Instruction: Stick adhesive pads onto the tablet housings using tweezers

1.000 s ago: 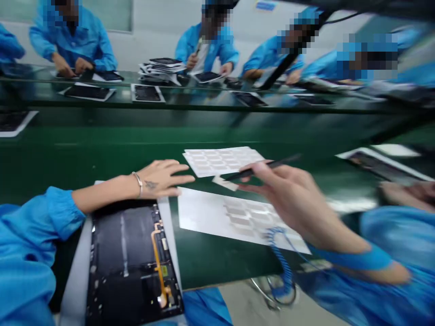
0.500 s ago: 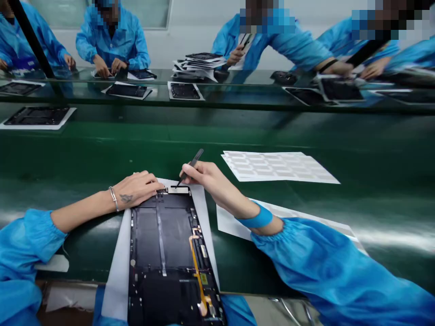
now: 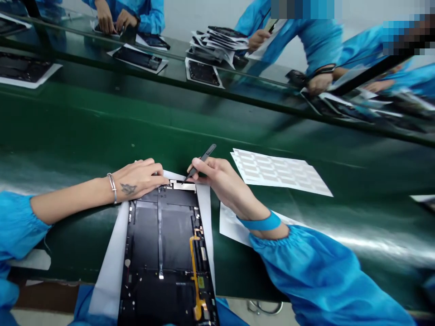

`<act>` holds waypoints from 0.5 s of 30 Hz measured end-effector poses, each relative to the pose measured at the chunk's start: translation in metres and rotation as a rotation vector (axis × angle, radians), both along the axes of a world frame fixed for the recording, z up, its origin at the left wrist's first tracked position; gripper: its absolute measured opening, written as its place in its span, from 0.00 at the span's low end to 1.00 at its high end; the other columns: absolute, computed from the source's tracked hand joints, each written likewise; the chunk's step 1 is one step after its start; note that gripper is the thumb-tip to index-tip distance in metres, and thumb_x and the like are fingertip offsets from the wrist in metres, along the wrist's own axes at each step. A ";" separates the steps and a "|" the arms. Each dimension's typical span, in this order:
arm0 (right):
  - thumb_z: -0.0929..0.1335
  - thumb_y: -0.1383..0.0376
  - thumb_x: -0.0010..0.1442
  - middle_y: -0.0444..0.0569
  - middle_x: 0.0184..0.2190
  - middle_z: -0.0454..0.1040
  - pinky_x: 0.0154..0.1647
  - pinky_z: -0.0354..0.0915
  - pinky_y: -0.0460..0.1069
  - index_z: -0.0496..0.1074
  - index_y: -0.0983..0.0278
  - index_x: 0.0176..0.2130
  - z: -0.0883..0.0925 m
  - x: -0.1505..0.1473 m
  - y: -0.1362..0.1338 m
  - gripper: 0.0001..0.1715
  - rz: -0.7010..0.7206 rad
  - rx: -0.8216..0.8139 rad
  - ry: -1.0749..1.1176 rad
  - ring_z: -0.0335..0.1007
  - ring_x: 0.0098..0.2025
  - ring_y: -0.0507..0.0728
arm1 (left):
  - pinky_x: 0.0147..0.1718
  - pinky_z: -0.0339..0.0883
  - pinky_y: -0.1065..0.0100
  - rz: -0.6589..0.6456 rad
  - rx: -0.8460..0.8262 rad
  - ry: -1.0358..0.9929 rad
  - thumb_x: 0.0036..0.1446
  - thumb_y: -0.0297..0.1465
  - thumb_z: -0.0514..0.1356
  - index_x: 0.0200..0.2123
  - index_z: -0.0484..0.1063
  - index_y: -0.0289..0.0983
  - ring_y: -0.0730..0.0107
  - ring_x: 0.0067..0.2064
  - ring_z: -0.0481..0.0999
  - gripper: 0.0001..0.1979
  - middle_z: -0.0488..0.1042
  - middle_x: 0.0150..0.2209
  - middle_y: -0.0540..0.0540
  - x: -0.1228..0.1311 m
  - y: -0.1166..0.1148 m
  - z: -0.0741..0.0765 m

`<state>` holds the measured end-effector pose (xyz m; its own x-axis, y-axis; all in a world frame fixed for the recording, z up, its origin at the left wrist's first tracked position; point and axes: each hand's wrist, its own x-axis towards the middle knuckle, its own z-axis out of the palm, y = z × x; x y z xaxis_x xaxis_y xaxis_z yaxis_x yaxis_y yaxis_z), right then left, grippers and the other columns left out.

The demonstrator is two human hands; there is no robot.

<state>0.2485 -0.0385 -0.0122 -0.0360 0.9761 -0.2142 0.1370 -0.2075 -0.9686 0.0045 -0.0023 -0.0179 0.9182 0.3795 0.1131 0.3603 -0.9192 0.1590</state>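
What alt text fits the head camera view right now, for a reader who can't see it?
A bare right hand holds slim black tweezers, tip at the top edge of a black tablet housing on white paper, while the bare left hand rests against that edge. A white label sheet lies nearby on the green workbench.

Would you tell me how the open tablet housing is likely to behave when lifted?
The black tablet housing looks stiff, being flat and framed, but thin and awkward to grip. Its exposed orange flex cable seems fragile and could snag. It probably slides easily on its white sheet.
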 end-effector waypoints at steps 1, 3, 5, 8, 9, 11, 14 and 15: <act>0.74 0.42 0.51 0.45 0.24 0.68 0.41 0.72 0.51 0.69 0.63 0.21 0.000 0.000 0.000 0.29 -0.008 0.002 0.005 0.68 0.30 0.53 | 0.37 0.61 0.65 -0.004 0.002 -0.002 0.72 0.28 0.49 0.53 0.72 0.40 0.63 0.41 0.66 0.15 0.74 0.47 0.43 0.000 0.000 0.000; 0.75 0.42 0.51 0.45 0.24 0.68 0.40 0.72 0.51 0.69 0.63 0.21 -0.001 0.000 -0.001 0.29 -0.015 0.004 0.013 0.68 0.30 0.52 | 0.37 0.61 0.65 -0.010 0.005 -0.005 0.72 0.28 0.48 0.53 0.72 0.40 0.63 0.41 0.67 0.15 0.74 0.48 0.43 0.000 0.000 0.000; 0.75 0.42 0.50 0.45 0.24 0.68 0.40 0.72 0.51 0.69 0.63 0.22 -0.001 0.001 -0.002 0.29 -0.016 0.002 0.013 0.68 0.29 0.52 | 0.36 0.61 0.65 -0.014 0.012 -0.011 0.72 0.28 0.48 0.53 0.73 0.40 0.63 0.42 0.67 0.15 0.74 0.47 0.43 0.000 0.000 0.000; 0.75 0.42 0.49 0.45 0.23 0.69 0.40 0.71 0.51 0.69 0.63 0.22 -0.001 0.001 -0.003 0.30 -0.019 0.002 0.009 0.68 0.29 0.53 | 0.35 0.61 0.66 -0.023 0.030 -0.036 0.72 0.28 0.49 0.52 0.73 0.40 0.64 0.41 0.67 0.15 0.74 0.47 0.44 -0.001 0.001 -0.002; 0.75 0.41 0.49 0.45 0.23 0.69 0.39 0.71 0.51 0.69 0.63 0.22 -0.001 0.000 -0.003 0.30 -0.021 0.003 0.009 0.68 0.29 0.53 | 0.35 0.61 0.66 -0.027 0.038 -0.047 0.72 0.28 0.49 0.52 0.73 0.40 0.64 0.41 0.67 0.14 0.74 0.47 0.44 -0.001 0.001 -0.003; 0.76 0.41 0.48 0.45 0.23 0.69 0.39 0.71 0.51 0.70 0.63 0.21 0.000 0.000 -0.003 0.30 -0.021 0.001 0.011 0.68 0.29 0.52 | 0.35 0.61 0.67 -0.037 0.053 -0.064 0.71 0.27 0.50 0.51 0.73 0.40 0.65 0.41 0.67 0.13 0.74 0.46 0.44 -0.001 0.001 -0.003; 0.76 0.41 0.47 0.45 0.23 0.69 0.39 0.71 0.50 0.70 0.63 0.21 0.000 0.000 -0.003 0.31 -0.018 -0.003 0.014 0.68 0.29 0.52 | 0.34 0.60 0.67 -0.044 0.070 -0.072 0.71 0.27 0.51 0.51 0.73 0.40 0.65 0.41 0.67 0.13 0.74 0.45 0.44 -0.001 0.002 -0.003; 0.76 0.41 0.47 0.45 0.24 0.69 0.39 0.71 0.50 0.70 0.63 0.21 0.000 0.000 -0.003 0.31 -0.017 -0.002 0.014 0.68 0.29 0.52 | 0.34 0.60 0.67 -0.044 0.072 -0.073 0.71 0.27 0.51 0.51 0.73 0.40 0.65 0.41 0.67 0.13 0.74 0.45 0.44 -0.001 0.001 -0.003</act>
<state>0.2485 -0.0413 -0.0118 -0.0224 0.9761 -0.2160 0.1196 -0.2119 -0.9699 0.0032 -0.0009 -0.0212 0.9221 0.3276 0.2058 0.3094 -0.9438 0.1160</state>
